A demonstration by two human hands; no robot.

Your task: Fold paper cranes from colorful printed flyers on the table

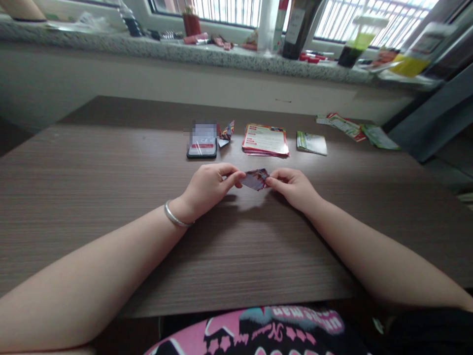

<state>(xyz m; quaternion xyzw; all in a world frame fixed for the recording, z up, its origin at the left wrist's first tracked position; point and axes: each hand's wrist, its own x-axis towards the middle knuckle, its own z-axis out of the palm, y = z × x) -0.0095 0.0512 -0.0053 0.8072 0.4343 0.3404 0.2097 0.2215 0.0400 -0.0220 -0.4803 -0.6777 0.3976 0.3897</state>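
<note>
A small folded piece of printed paper [255,178], purple and red, is held just above the brown wooden table [111,197]. My left hand [209,190], with a silver bangle at the wrist, pinches its left end. My right hand [293,187] pinches its right end. Both hands rest low over the middle of the table, fingers closed on the paper.
Behind the hands lie a phone [202,142], a small folded paper figure [226,134], a stack of red-and-white leaflets [266,140], a green leaflet stack [312,143] and loose leaflets [354,128] at the far right. Bottles and jars [299,27] crowd the stone windowsill.
</note>
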